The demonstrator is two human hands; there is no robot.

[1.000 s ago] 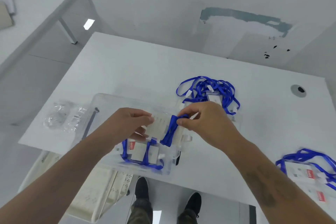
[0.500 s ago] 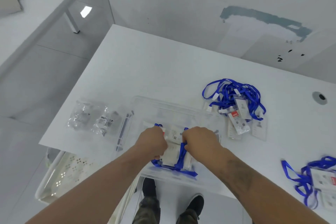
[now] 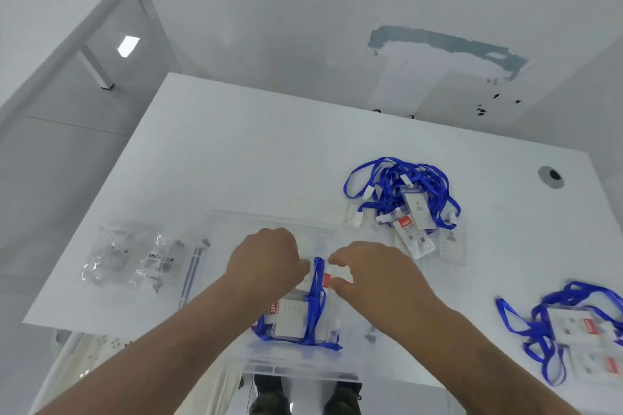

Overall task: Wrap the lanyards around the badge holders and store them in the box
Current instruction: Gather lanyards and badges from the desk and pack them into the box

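Both hands reach down into a clear plastic box (image 3: 293,365) that sits at the near edge of the white worktop (image 3: 236,158). The left hand (image 3: 266,263) hovers over the box's middle with its fingers curled downward; its fingertips are hidden behind the knuckles, so I cannot tell whether its grip holds anything. The right hand (image 3: 377,276) is beside it with fingers spread and loosely bent, its grip released, the fingertips near a wrapped badge holder (image 3: 323,276) whose blue lanyard stands up between the two hands; whether they touch it is unclear through the blur. Closer to the person, inside the box, lies another wrapped badge holder (image 3: 290,320) with a red label and blue lanyard wound round it, flat on the bottom. On the worktop beyond and right of the box is a tangled pile of blue lanyards (image 3: 401,192) with loose badge holders lying among and just beside them. A second pile of lanyards and badge holders (image 3: 573,330) lies at the right edge, well apart from the box. Left of the box rest crumpled clear plastic bags (image 3: 135,259), and between them and the box a long clear strip, perhaps the lid's edge. A round cable hole (image 3: 550,176) marks the far right corner. Below the worktop edge, dark shoes (image 3: 269,394) show on the floor.
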